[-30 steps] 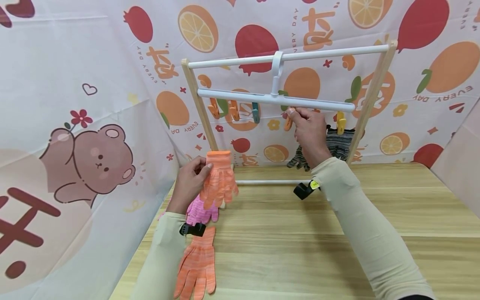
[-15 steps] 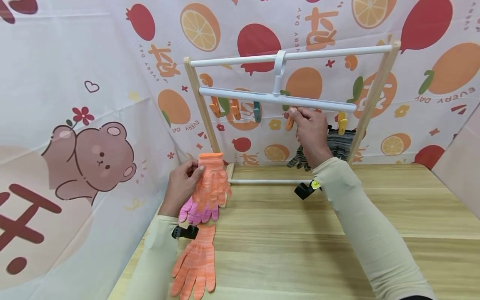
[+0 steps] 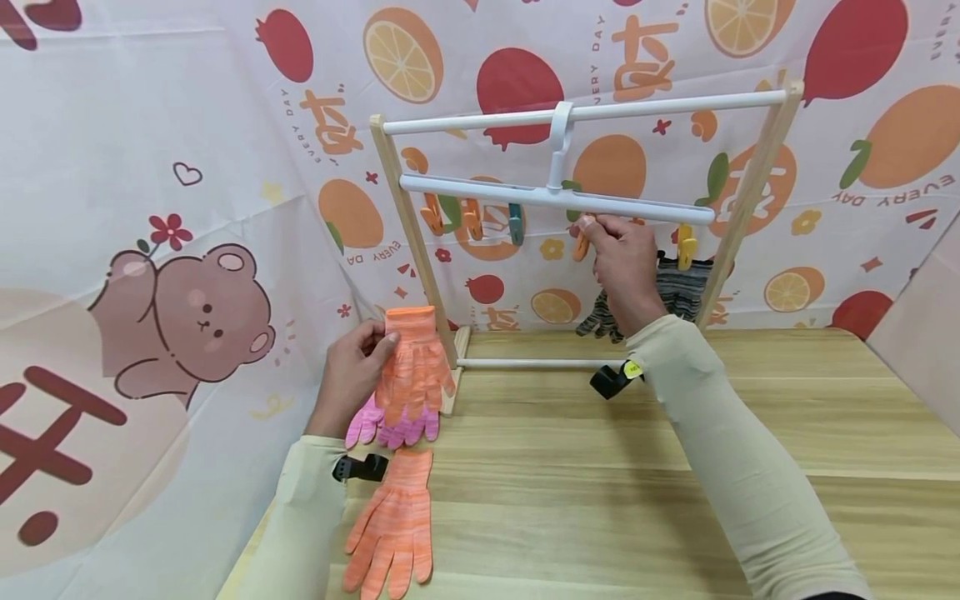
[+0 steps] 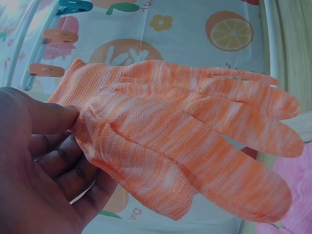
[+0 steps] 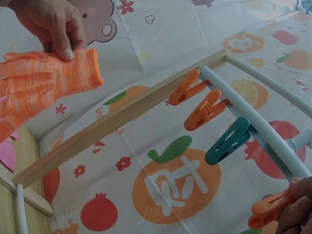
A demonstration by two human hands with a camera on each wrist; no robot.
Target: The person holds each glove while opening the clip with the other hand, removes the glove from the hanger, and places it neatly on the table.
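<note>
My left hand [image 3: 348,371] pinches an orange knit glove [image 3: 416,358] by one side of its cuff, thumb in front; its fingers droop over the pink gloves behind. At the white hanger [image 3: 480,190], my right hand [image 3: 622,262] grips an orange clothespin [image 5: 268,209] hanging under the bar. In the right wrist view, two more orange clothespins [image 5: 202,109] and a teal clothespin [image 5: 228,140] hang further along the bar. A yellow clothespin [image 3: 686,247] near the right end holds a black-and-grey striped glove [image 3: 684,287], partly hidden by my right hand.
A wood-and-white stand [image 3: 750,200] carries the hanger on its top rod. On the wooden table [image 3: 540,500] lie another orange glove [image 3: 397,525] and pink gloves [image 3: 408,429]. A fruit-print cloth [image 3: 480,75] hangs behind, with a bear-print cloth at left.
My left hand has drawn the orange glove leftward and slightly down, away from the stand. My right hand keeps its grip at the clothespin, and the view has shifted slightly.
</note>
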